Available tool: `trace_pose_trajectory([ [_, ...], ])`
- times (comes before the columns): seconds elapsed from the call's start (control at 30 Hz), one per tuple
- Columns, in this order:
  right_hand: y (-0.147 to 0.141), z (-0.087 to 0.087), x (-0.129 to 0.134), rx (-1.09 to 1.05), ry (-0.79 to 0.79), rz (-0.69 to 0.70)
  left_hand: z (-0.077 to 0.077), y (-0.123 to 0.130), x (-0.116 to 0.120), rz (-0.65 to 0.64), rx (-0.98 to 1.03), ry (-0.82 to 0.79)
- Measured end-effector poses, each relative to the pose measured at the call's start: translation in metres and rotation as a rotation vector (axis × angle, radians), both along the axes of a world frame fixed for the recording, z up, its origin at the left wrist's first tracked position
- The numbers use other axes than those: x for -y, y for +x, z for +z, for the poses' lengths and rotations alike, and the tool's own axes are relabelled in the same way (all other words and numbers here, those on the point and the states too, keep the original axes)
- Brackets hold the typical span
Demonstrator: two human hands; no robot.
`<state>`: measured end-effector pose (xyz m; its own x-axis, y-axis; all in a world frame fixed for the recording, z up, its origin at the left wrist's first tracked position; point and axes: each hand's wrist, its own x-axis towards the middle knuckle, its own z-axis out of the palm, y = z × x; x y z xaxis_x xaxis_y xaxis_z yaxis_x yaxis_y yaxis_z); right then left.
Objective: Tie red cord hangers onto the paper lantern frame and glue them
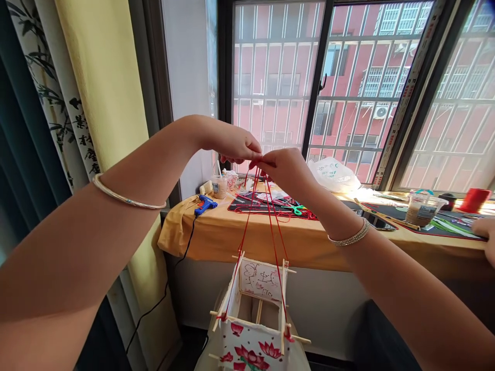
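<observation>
Left grip (235, 141) meets right grip (284, 164), pinching red strings (271, 226).

1. Left arm (73, 242), lower left to centre of frame: bare along its visible length, broad at the frame edge, tapering toward the wrist.
2. Left hand (235, 143), centre of frame: bare, ungloved.
3. Bangle (129, 198), left forearm: one slim, rigid band; smooth, pale silvery finish with bright highlights; rounded profile.
4. Right arm (410, 288), lower right to centre of frame: bare, likewise tapering.
5. Right hand (286, 166), centre of frame: bare, ungloved.
6. Bracelet (351, 237), right forearm: wider band; silvery, glittering, textured surface of small closely set elements.
</observation>
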<state>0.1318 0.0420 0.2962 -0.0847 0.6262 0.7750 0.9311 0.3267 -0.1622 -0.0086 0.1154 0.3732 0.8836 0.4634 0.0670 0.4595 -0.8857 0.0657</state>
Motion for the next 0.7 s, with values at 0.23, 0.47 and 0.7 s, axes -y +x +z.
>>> trace_pose_trajectory([
  [0.23,0.008,-0.005,-0.006,-0.309,-0.121,0.203,-0.009,0.006,0.005,-0.021,0.111,-0.03],
  [0.47,0.011,-0.003,-0.004,-0.074,-0.005,0.114,-0.039,-0.019,-0.013,-0.042,0.533,-0.373],
  [0.7,0.01,0.001,-0.008,-0.11,-0.067,0.119,-0.095,-0.011,-0.021,-0.202,0.534,-0.767],
])
